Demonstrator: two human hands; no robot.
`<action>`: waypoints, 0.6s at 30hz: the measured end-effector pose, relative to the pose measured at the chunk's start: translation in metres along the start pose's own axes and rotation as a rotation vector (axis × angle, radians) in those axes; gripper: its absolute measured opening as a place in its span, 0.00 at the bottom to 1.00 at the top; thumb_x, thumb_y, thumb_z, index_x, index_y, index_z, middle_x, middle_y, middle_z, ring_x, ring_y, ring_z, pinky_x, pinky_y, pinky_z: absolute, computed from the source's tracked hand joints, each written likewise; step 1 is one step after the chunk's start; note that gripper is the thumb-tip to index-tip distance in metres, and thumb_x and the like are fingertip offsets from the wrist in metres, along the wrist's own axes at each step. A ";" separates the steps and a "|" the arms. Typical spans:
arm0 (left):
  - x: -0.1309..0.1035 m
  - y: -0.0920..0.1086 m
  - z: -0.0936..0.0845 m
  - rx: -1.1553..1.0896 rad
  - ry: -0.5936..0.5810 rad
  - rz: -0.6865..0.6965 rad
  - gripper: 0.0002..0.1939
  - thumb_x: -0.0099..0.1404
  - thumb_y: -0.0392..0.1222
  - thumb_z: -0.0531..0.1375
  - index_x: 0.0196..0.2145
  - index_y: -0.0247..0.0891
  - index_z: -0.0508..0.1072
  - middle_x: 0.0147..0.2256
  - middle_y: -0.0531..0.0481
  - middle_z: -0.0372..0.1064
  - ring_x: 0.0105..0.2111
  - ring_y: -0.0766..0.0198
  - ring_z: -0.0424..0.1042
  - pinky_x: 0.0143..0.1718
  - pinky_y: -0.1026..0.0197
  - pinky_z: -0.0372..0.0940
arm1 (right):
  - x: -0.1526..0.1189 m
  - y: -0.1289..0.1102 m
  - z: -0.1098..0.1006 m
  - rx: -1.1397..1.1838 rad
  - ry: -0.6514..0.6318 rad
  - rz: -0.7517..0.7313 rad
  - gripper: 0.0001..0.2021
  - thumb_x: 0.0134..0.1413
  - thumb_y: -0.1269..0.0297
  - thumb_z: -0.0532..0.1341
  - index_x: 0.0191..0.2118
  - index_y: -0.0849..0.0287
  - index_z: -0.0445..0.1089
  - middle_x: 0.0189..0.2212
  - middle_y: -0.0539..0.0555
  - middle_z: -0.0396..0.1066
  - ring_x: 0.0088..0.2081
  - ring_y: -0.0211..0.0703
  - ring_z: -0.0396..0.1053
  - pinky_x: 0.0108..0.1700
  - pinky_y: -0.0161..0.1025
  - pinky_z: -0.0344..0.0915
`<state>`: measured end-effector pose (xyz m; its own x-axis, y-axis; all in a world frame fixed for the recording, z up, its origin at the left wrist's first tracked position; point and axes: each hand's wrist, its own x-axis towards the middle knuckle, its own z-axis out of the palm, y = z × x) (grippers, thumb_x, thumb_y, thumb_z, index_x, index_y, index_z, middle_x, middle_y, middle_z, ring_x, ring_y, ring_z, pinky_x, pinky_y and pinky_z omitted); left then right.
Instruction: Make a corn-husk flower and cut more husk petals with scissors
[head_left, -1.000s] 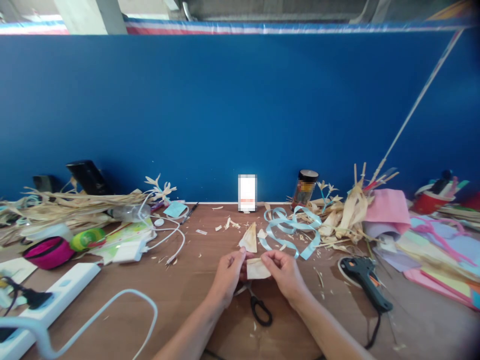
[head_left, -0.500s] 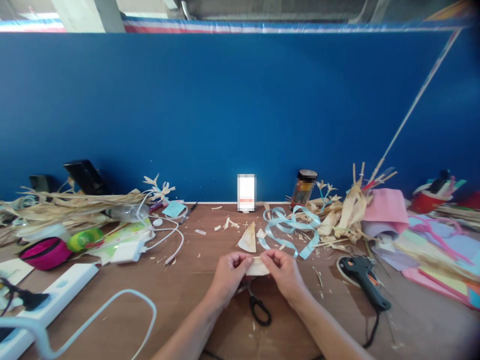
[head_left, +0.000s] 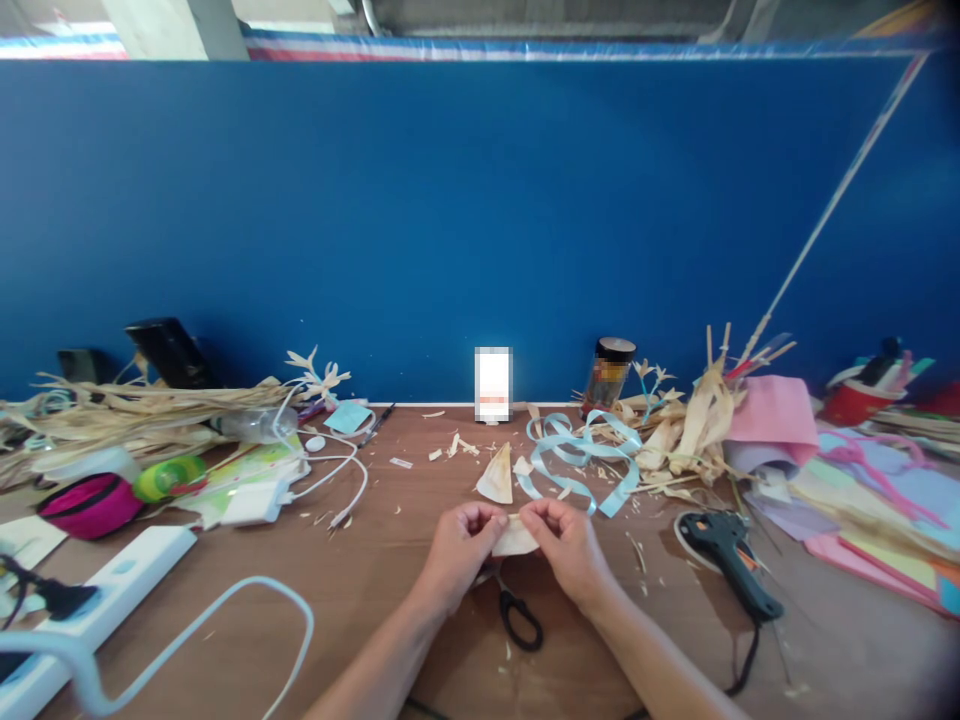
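A pale piece of corn husk (head_left: 514, 538) is stretched between my two hands, low over the middle of the table. My left hand (head_left: 463, 545) pinches its left end between thumb and fingers. At the other end, my right hand (head_left: 568, 540) pinches it the same way. Beneath the husk lie scissors (head_left: 520, 622) with black handles; their blades are mostly hidden by the husk and my left hand. Just beyond my fingers rests a pointed husk piece (head_left: 496, 476), and light blue ribbon (head_left: 585, 455) curls to its right.
A glue gun (head_left: 727, 560) lies at right, near coloured paper (head_left: 772, 410) and bundled husks (head_left: 701, 420). A jar (head_left: 609, 375) stands by the blue partition (head_left: 480, 200). At left are a white power strip (head_left: 105, 600), a looping cable (head_left: 300, 610), a pink pouch (head_left: 90, 507) and dried husks (head_left: 150, 405).
The husk between my fingers has tilted slightly, its lower edge now slanting. Both hands keep nearly the same place and the same pinch.
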<state>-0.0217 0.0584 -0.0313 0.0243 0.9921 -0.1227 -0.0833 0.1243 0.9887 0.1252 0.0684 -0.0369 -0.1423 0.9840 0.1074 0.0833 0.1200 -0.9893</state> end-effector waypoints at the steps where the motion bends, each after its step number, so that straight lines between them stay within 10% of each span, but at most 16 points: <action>1: 0.000 0.000 0.000 0.005 0.002 0.006 0.15 0.48 0.49 0.61 0.26 0.32 0.71 0.20 0.54 0.64 0.20 0.71 0.61 0.21 0.69 0.56 | 0.000 -0.001 0.000 -0.002 -0.001 -0.003 0.13 0.48 0.56 0.58 0.27 0.62 0.67 0.18 0.48 0.63 0.21 0.34 0.58 0.23 0.30 0.55; 18: 0.002 -0.003 0.000 0.032 -0.005 -0.001 0.14 0.49 0.47 0.61 0.26 0.30 0.71 0.19 0.53 0.65 0.19 0.72 0.59 0.20 0.69 0.53 | 0.000 0.001 0.000 0.015 -0.042 -0.015 0.10 0.48 0.59 0.58 0.30 0.62 0.67 0.22 0.49 0.67 0.24 0.35 0.63 0.26 0.30 0.58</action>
<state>-0.0219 0.0595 -0.0344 0.0290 0.9920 -0.1231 -0.0514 0.1244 0.9909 0.1250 0.0683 -0.0380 -0.1843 0.9757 0.1186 0.0660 0.1327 -0.9890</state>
